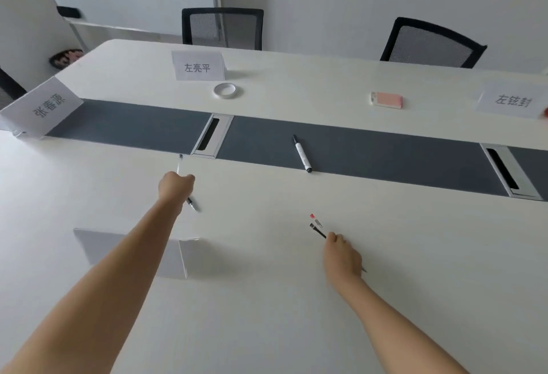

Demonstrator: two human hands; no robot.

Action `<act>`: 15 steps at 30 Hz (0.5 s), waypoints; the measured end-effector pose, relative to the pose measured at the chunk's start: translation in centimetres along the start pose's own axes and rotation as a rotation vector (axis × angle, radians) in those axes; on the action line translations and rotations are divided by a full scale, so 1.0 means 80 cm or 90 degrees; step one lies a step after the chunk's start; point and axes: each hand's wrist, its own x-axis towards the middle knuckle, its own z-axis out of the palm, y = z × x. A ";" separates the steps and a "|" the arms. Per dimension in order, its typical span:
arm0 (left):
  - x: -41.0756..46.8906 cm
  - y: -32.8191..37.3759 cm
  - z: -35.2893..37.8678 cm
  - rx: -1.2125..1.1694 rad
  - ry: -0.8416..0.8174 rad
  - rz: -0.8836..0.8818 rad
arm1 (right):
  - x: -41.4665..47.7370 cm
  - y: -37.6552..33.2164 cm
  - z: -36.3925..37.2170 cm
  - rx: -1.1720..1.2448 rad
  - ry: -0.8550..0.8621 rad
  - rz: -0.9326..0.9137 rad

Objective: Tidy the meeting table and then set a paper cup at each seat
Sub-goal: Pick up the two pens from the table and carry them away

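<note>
A long white meeting table (267,299) with a grey centre strip (370,148) fills the view, with two black mesh chairs (222,28) on its far side. Folded paper name cards (198,66) stand along the far edge and the left end, and one stands on the near side. No paper cups are in view. Loose items lie well apart: a phone in a pink case (386,99) and a roll of white tape (225,96) beyond the strip, and a whiteboard marker (302,154) on the strip. The left hand (176,185) is curled into a fist round a clear ballpoint pen (191,204), near the strip's edge. The right hand (341,255) pinches a black pen (318,231) at mid-barrel. A red-capped pen (316,221) sits just beside it; whether it is also held cannot be told. The pens look light, stiff and smooth, likely to roll, so gripping mid-barrel seems best.
</note>
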 end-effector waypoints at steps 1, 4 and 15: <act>0.015 -0.005 0.007 0.019 -0.025 -0.027 | 0.005 0.001 -0.001 0.007 -0.002 -0.002; 0.053 -0.018 0.026 0.099 -0.072 -0.087 | 0.017 0.000 -0.010 0.022 -0.003 0.026; 0.115 -0.053 0.063 0.375 -0.068 -0.076 | 0.023 -0.007 0.001 0.083 0.050 0.049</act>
